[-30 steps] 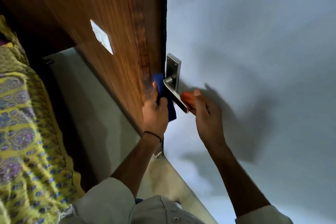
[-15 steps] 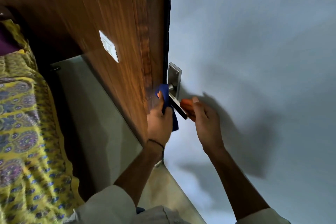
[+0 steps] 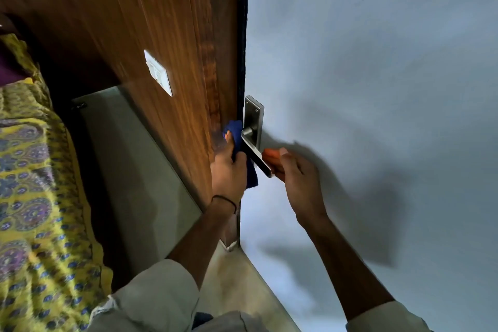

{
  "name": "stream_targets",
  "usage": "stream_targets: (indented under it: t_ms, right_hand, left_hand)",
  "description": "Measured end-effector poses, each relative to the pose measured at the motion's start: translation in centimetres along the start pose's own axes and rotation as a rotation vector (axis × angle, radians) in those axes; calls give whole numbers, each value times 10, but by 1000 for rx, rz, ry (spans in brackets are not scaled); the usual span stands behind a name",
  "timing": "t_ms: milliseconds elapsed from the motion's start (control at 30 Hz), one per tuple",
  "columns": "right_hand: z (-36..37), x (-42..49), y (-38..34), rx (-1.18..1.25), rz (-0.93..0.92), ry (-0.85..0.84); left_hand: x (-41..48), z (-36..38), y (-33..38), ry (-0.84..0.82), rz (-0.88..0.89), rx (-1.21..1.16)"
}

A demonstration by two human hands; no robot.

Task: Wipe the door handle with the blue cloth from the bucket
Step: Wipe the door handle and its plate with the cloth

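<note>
A pale grey-blue door [image 3: 377, 89] is filling the right half of the view, its dark edge running straight down the middle, while a brown wood-grain wall panel [image 3: 134, 21] is taking up the upper left. Below that panel a grey-green floor [image 3: 140, 170] is sloping away, and a yellow patterned bedspread [image 3: 29, 197] is lying along the left border. A white switch plate [image 3: 158, 73] is sitting on the wood panel, well apart from your hands.

You are reaching up with both arms, light-coloured sleeves showing at the bottom. Your left hand [image 3: 228, 172], with a thin black band [image 3: 225, 200] at the wrist, is closing around the blue cloth [image 3: 237, 140], thumb on one side and fingers on the other, bunching it. The cloth is sitting at the door's edge, pressed against the neck of the door handle [image 3: 254, 153] just left of its steel backplate [image 3: 253, 116], and a loose end is hanging down past your palm.

The steel lever is slanting down and to the right from the backplate. Your right hand [image 3: 299, 178] is curling around an orange object [image 3: 270, 158], thumb laid across it, holding it touching or just beside the lever's lower end; what the object is cannot be told, as the hand is hiding most of it. Both hands are casting blurred shadows across the door.
</note>
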State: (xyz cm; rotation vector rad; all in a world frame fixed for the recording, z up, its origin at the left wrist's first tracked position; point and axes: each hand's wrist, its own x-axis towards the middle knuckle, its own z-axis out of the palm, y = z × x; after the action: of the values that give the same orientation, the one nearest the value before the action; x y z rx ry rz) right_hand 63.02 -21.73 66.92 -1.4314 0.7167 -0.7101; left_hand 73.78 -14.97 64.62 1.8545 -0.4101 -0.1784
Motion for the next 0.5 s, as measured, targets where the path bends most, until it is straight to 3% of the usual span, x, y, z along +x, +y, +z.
stream_targets:
  t_ms: [233,367,500]
  right_hand:
    - [-1,3,5,3,-42,-14]
    - [0,1,0,21,-14,-30]
    - [-1,-2,-3,9,15,-6]
  left_hand:
    - [-94,5,-2,-140,176,9]
    - [-42,8,-3,-20,62,11]
    - [4,3,-4,-7,-29,-32]
